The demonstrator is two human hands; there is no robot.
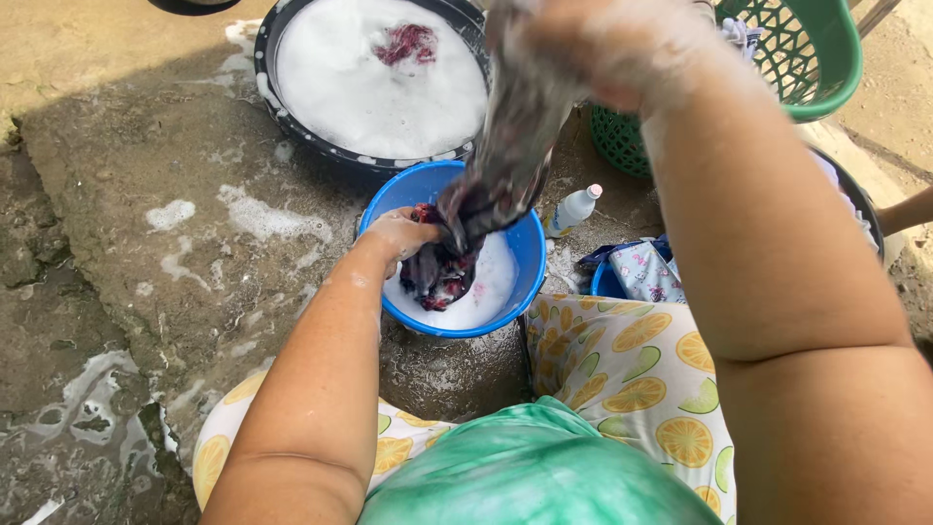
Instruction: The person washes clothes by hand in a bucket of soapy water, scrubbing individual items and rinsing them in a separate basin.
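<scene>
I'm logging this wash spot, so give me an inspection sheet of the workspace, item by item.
Surface: wet concrete ground with foam patches.
Job's things: dark wet garment stretched above the blue basin of suds; black tub full of foam, red cloth floating.
Clutter: white bottle, green basket, patterned cloth in another blue basin.
Hands: left hand grips the garment low; right hand holds it high, soapy.
Cables: nothing seen.
Surroundings: bare dirt ground at right.
</scene>
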